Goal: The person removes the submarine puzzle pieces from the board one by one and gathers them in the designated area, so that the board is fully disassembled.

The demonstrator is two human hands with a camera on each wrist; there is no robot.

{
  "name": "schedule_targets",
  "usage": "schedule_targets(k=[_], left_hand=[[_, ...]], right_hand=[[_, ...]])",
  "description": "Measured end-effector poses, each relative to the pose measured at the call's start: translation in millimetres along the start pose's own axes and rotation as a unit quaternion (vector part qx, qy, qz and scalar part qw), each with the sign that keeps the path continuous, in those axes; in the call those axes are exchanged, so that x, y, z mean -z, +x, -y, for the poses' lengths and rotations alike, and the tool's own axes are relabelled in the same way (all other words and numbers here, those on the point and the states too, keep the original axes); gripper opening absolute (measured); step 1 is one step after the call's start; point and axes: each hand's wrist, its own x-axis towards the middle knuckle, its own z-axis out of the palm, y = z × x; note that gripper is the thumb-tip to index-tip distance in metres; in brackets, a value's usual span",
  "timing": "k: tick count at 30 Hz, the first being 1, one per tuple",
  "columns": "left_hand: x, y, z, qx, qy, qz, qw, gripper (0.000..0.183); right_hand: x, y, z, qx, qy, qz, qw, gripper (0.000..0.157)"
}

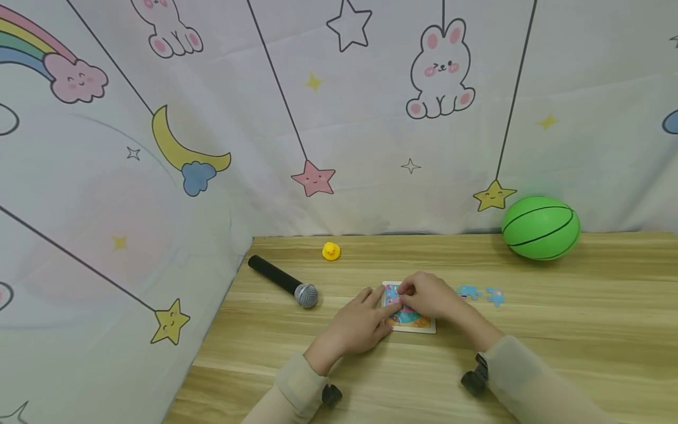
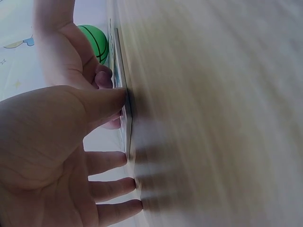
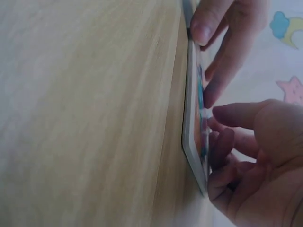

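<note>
A small picture puzzle [image 1: 410, 318] in a pale tray lies flat on the wooden table, its print blue, pink and orange. My left hand [image 1: 357, 323] rests at its left side with fingers spread and fairly straight. The index finger reaches over the picture, and the thumb [image 2: 111, 100] touches the tray's near edge. Over the upper part of the puzzle, my right hand [image 1: 431, 294] has its fingers curled and pinches a puzzle piece [image 3: 206, 113] at the surface, mostly hidden by the fingertips. Two loose blue puzzle pieces [image 1: 495, 296] lie to the right, one partly behind the right wrist.
A black microphone [image 1: 283, 281] with a silver head lies at the left. Farther back sits a yellow toy duck [image 1: 331, 251]. A green ball [image 1: 541, 228] rests at the back right against the printed cloth [image 1: 371, 135] that hangs behind and left of the table.
</note>
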Motion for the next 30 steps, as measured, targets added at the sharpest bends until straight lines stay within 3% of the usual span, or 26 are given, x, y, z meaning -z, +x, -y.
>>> schedule_targets(k=[16,23,30], left_hand=[[-0.7,-0.1,-0.1,0.000,-0.005,0.005,1.0000,0.052],[-0.6,-0.2,-0.9,0.003,-0.010,0.009,0.9999,0.051],[-0.7,0.1,-1.5,0.011,-0.011,0.012,0.9998,0.051]], right_hand=[[-2.1,-1,3,-0.019,-0.009,-0.020,1.000,0.006],[11.4,-9,-6,-0.010,-0.012,-0.025,1.000,0.010],[30.2,-20,-21,-0.029,-0.013,-0.030,0.999,0.009]])
